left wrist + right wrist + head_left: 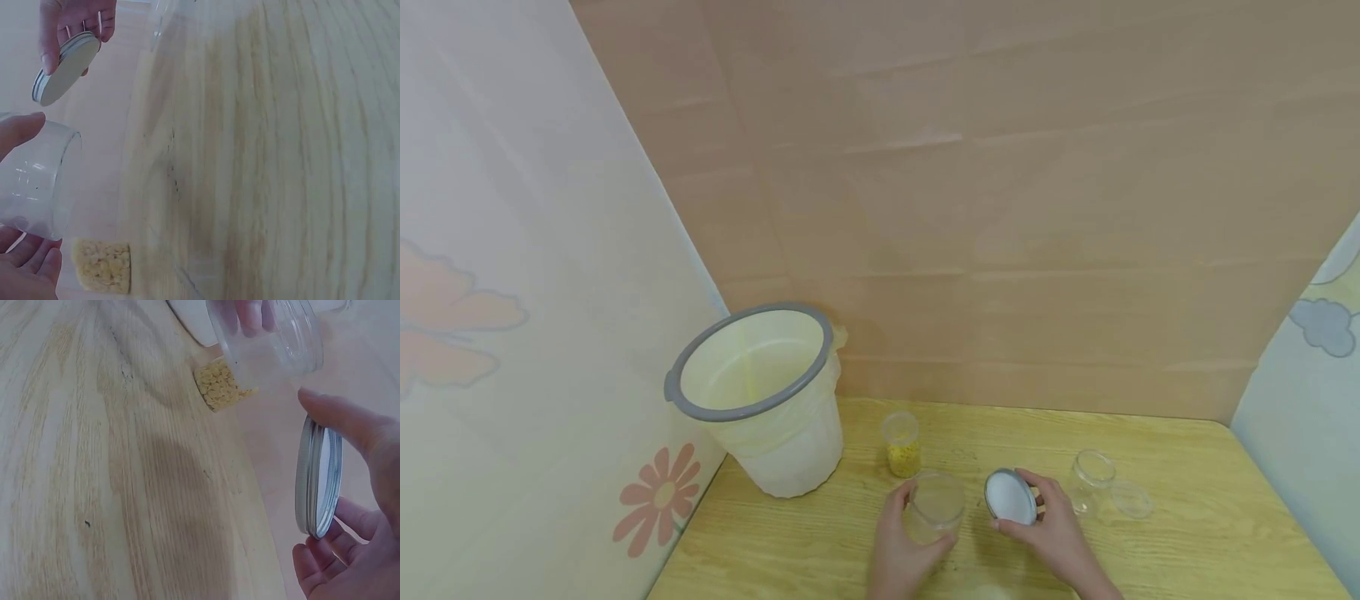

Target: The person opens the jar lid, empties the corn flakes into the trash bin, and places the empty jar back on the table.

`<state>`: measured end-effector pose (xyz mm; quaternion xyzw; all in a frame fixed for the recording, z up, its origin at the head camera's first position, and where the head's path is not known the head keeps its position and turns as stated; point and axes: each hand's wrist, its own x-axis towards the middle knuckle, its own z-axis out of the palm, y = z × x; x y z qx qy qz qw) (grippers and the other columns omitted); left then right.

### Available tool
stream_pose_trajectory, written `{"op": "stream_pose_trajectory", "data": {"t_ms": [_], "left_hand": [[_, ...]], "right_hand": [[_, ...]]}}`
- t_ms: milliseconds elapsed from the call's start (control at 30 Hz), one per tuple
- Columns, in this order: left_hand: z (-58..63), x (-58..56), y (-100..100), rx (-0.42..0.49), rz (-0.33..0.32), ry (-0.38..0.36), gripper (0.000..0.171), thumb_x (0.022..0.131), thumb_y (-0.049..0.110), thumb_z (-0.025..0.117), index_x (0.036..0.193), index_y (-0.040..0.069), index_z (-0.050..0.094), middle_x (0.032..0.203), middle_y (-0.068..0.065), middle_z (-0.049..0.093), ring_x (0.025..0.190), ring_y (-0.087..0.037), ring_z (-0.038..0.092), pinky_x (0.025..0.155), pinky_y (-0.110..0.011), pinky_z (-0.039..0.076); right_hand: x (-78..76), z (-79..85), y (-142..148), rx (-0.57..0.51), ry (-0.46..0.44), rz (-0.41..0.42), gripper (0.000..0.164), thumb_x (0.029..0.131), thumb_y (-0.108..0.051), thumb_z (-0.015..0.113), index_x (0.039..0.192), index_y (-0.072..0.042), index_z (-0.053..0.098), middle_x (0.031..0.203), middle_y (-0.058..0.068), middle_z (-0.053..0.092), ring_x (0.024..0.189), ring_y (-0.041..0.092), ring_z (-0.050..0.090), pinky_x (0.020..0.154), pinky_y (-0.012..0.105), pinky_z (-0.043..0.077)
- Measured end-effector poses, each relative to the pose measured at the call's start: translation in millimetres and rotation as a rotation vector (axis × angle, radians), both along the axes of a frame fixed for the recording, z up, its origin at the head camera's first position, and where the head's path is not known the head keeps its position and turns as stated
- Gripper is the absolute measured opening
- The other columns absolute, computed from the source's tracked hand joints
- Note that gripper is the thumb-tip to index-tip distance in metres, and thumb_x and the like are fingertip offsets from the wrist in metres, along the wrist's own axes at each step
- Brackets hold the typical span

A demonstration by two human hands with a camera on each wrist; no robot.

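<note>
My left hand [904, 542] grips a clear, wide-mouthed jar [938, 504] by its sides, the thumb and fingers wrapped round it. The jar looks empty in the left wrist view. To its right, my right hand [1051, 529] holds a round silver screw lid [310, 481] by its edge, tilted so that its white inner face [1011, 498] shows in the head view. Lid and jar are apart. Just behind the held jar stands a clear jar partly filled with small yellow pieces [103, 265].
A tall whitish bin [790, 454] with a grey rim stands at the back left of the wooden table [1210, 500]. Right of my right hand are another clear jar [1094, 468] and a clear round lid [1131, 499] lying flat. A brown covered wall [1037, 250] closes the back.
</note>
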<state>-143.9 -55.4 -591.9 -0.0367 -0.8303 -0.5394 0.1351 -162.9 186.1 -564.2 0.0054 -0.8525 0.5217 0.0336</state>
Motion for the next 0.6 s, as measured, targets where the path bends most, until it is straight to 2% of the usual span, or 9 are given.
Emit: {"op": "stream_pose_trajectory", "data": {"t_ms": [167,300,500,600], "left_hand": [[-6.5,-9.2,9,-0.026,0.003,-0.038,0.087,0.067,0.033,0.095,0.141,0.019,0.051,0.136,0.005,0.057,0.126,-0.025,0.053,0.103,-0.060,0.042],[-14.0,-16.5,15,-0.044,-0.001,-0.030,0.087,0.066,0.025,0.095,0.141,0.017,0.051,0.136,0.001,0.058,0.126,-0.023,0.054,0.104,-0.054,0.043],[-18.8,-26.2,22,-0.099,-0.001,-0.006,0.087,0.065,0.020,0.094,0.140,0.009,0.051,0.133,-0.006,0.059,0.122,-0.028,0.057,0.101,-0.055,0.046],[-19.2,-31.8,24,-0.150,0.009,-0.011,0.086,0.065,0.022,0.094,0.139,0.006,0.051,0.131,-0.007,0.059,0.120,-0.030,0.058,0.100,-0.054,0.047]], "right_hand": [[-4.1,-7.6,0,0.069,0.040,-0.004,0.090,0.067,-0.026,0.097,0.140,0.003,0.052,0.128,0.022,0.053,0.104,0.034,0.046,0.077,0.038,0.046],[-8.3,-14.5,-1,0.111,0.047,0.000,0.092,0.065,-0.027,0.098,0.139,0.004,0.054,0.128,0.024,0.054,0.104,0.037,0.050,0.076,0.042,0.050],[-13.8,-21.3,-1,0.199,0.038,0.003,0.094,0.065,-0.034,0.097,0.137,0.008,0.055,0.126,0.028,0.055,0.111,0.045,0.050,0.083,0.061,0.052],[-17.2,-24.6,-1,0.250,0.035,-0.007,0.095,0.065,-0.038,0.097,0.136,0.009,0.055,0.123,0.028,0.055,0.111,0.046,0.050,0.083,0.063,0.051]]}}
